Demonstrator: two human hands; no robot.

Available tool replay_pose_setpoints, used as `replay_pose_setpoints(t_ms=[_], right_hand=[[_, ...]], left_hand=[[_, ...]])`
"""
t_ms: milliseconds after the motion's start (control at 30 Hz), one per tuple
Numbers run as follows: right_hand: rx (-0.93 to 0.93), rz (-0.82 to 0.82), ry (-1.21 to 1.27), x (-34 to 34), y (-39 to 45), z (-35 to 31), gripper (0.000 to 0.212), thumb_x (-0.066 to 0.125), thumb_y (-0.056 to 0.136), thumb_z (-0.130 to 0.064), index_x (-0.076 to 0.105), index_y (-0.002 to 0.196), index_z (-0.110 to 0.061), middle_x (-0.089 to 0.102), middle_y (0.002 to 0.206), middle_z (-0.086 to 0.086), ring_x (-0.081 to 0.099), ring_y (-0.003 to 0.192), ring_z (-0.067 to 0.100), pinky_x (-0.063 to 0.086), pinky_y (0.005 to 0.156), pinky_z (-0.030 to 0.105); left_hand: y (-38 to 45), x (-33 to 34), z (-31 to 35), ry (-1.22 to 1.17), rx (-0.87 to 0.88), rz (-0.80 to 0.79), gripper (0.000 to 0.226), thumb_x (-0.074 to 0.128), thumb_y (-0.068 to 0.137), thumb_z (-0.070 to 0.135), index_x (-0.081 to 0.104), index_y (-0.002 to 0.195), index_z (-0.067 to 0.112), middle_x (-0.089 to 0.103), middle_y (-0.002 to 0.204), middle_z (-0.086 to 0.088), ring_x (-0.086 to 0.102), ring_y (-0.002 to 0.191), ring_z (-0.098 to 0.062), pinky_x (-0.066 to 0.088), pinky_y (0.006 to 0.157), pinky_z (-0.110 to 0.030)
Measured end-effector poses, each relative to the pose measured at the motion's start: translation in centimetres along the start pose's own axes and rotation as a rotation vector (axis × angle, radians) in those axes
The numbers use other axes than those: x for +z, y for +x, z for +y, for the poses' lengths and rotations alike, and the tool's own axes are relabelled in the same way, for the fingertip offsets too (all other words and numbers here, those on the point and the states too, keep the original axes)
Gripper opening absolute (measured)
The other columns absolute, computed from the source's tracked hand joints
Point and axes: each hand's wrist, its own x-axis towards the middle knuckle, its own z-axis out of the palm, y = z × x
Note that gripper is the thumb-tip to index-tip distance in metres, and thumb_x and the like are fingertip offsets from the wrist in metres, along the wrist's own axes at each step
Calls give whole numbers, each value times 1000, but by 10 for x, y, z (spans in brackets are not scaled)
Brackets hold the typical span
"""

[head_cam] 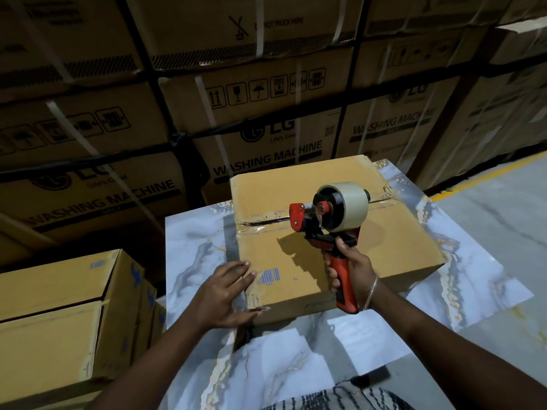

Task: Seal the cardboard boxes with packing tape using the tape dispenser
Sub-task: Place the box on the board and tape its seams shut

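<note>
Right hand: grips the orange handle of the tape dispenser, raised above the box top, roll at 12 o'clock of the fist.
Left hand: fingers flat and relaxed, pressing the near-left corner of the cardboard box.
Box: sits on the marbled surface, centre seam running 9 to 3 o'clock, torn old tape along it.
Risk: new tape may wrinkle over that ragged seam; the box may slide if the bracing hand lifts.
Count: two hands, one dispenser, one tape roll, one box on the surface, more small boxes stacked at 8 o'clock.
</note>
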Motion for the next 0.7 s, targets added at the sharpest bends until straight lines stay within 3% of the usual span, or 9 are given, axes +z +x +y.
replay_pose_setpoints(t_ms=[133,233,333,433,533,600,633,700], right_hand=[[25,-67,-49,7,0,6,62,69,73,-66,52,72,-6,43,52,7,40,36,16,36,40,24],[10,-105,-109,7,-2,6,72,78,61,-72,51,72,-6,43,53,8,39,38,17,35,42,24],[18,-134,-123,-2,-6,1,62,72,69,-65,53,71,-6,42,53,9,39,37,17,35,42,24],[26,-163,-140,-15,-6,-8,69,81,62,-69,54,73,-6,43,53,10,41,37,18,36,42,23],[8,-173,-172,-28,-5,-23,71,82,60,-70,55,74,-6,43,52,11,41,36,18,36,41,22],[18,-173,-174,-37,-4,-35,71,82,60,-69,54,74,-5,44,51,10,41,36,17,35,40,21],[28,-174,-175,-43,-2,-41,69,81,60,-67,54,74,-5,44,51,10,41,35,17,35,39,21],[51,-187,-180,-56,2,-53,70,83,58,-67,55,72,-5,44,50,9,41,34,17,35,39,20]], left_hand=[[-19,-13,1,-16,-49,-37,75,76,76,62,67,129,10,61,137,-10,56,127,-29,52,97,-44],[-20,-21,4,-59,-138,-66,70,70,78,65,65,133,21,58,142,-2,51,132,-18,41,104,-49],[-3,-24,13,-98,-280,-14,53,58,88,65,73,120,25,69,125,8,61,117,-10,47,99,-52],[39,-18,39,-318,-567,169,39,59,92,49,76,114,21,75,106,10,70,97,-5,58,81,-35],[101,-8,65,-728,-948,261,19,63,97,36,76,102,22,76,88,5,72,82,-13,57,71,-32],[143,1,69,-964,-1184,205,25,60,99,36,73,93,15,67,79,-2,60,66,-19,48,59,-28],[164,5,71,-1105,-1305,155,32,59,99,39,69,97,9,61,78,-5,55,64,-20,45,55,-27],[197,12,78,-1336,-1496,53,38,57,98,41,62,109,4,62,86,-10,62,76,-25,51,59,-28]])
